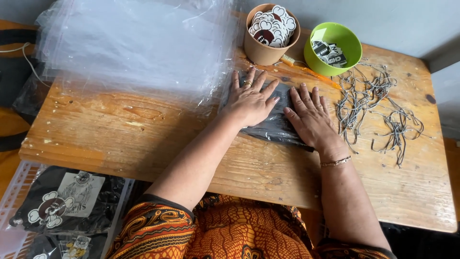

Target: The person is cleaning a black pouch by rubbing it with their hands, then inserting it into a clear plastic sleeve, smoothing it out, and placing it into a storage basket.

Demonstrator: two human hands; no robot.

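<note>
Both my hands lie flat, fingers spread, on a dark folded garment in a clear plastic bag (277, 125) on the wooden table (143, 144). My left hand (250, 99) presses its left part; a ring shows on one finger. My right hand (310, 116) presses the right part, with a thin bracelet at the wrist. Neither hand grips anything.
A stack of clear plastic bags (134, 45) covers the table's far left. A brown paper cup of printed tags (270, 33) and a green bowl of tags (334, 48) stand at the back. Several beaded strings (376, 103) lie at right. Bagged dark garments in a crate (62, 204) sit lower left.
</note>
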